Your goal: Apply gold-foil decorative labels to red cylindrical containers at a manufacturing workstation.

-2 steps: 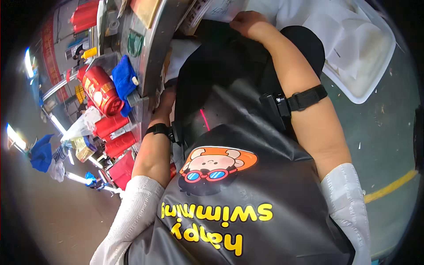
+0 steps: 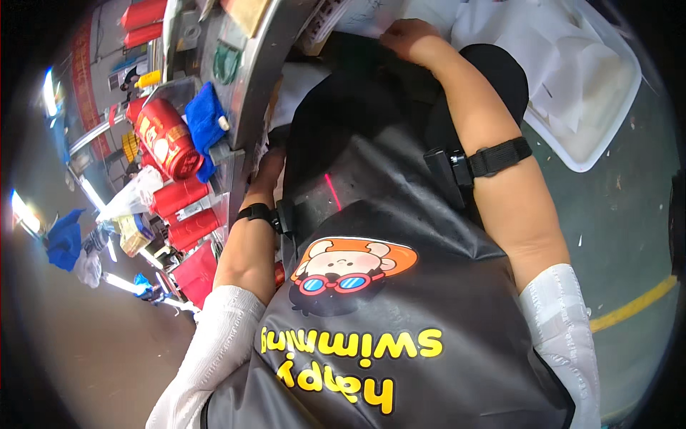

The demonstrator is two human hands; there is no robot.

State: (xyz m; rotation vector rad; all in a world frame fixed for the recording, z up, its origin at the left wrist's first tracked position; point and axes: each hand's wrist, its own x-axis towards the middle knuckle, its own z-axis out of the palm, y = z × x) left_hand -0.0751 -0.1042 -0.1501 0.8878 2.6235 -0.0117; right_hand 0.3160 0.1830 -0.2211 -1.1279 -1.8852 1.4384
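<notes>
My right hand reaches beyond my right knee at the top, its fingers bent and drawn together at the edge of a pale sheet with faint writing on it. What the fingertips hold, if anything, is hidden. My left hand is down between the metal bench edge and my lap, in shadow, and its fingers do not show. A black apron with a cartoon print covers my lap. Both forearms carry a black strap with a small dark device.
To the right, a white plastic tub lined with white sheets stands on the green floor. At left are the metal bench, a blue cloth, a large red canister and several red packs. A yellow line crosses the floor.
The whole view has shifted slightly, with the bench and my right hand a little further right in the picture. My hands' poses look nearly the same.
</notes>
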